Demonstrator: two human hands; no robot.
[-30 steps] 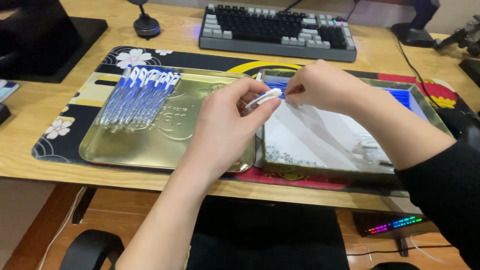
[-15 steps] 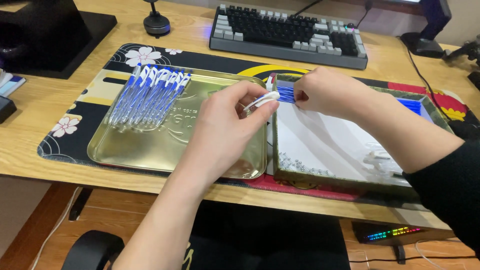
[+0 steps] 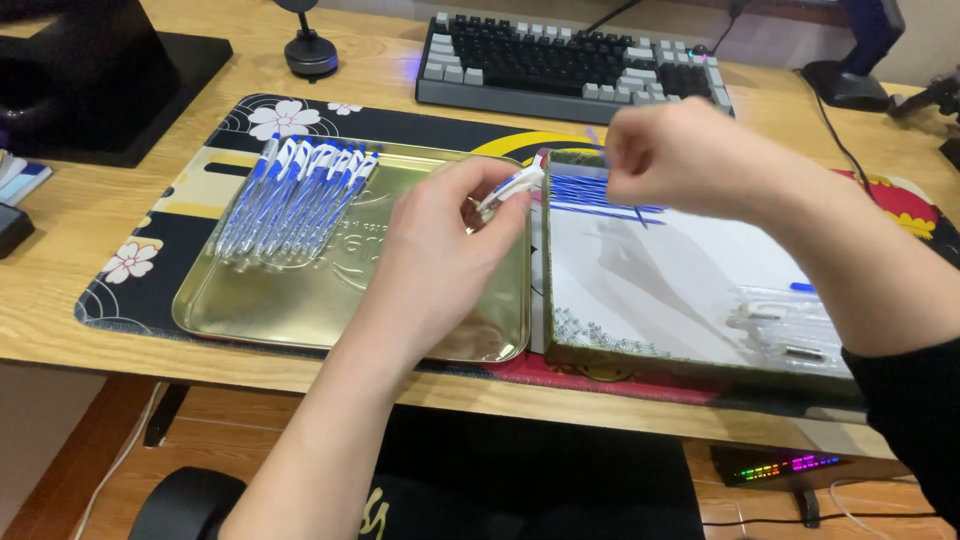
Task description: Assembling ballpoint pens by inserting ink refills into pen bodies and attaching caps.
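At the far left of the light wooden tabletop point(image 3: 90, 210) stood a black monitor base point(image 3: 110, 85), with bare wood between it and the dark floral desk mat point(image 3: 150, 260). On the mat lay a shallow gold metal tray point(image 3: 330, 320); a neat row of blue-and-white assembled pens point(image 3: 295, 195) filled its upper left corner, leaving the lower half and right side of the tray open. The left hand point(image 3: 450, 250) hovered over the tray's right edge, its fingers point(image 3: 490, 205) pinched around a small white pen part point(image 3: 512, 185) held just above the seam between the two trays. Just right of that seam sat a white-floored rectangular tray with a patterned rim point(image 3: 600, 350), its edge close beside the gold tray's. A bundle of thin blue ink refills point(image 3: 595, 195) lay at its upper left, a few clear pen barrels point(image 3: 790, 320) at its lower right — the middle was bare. The right hand point(image 3: 690, 160) hung above the refills, fingers curled closed; whether they held anything could not be told. Behind both trays, near the tabletop's back edge, stood a black-and-grey mechanical keyboard point(image 3: 575, 65).
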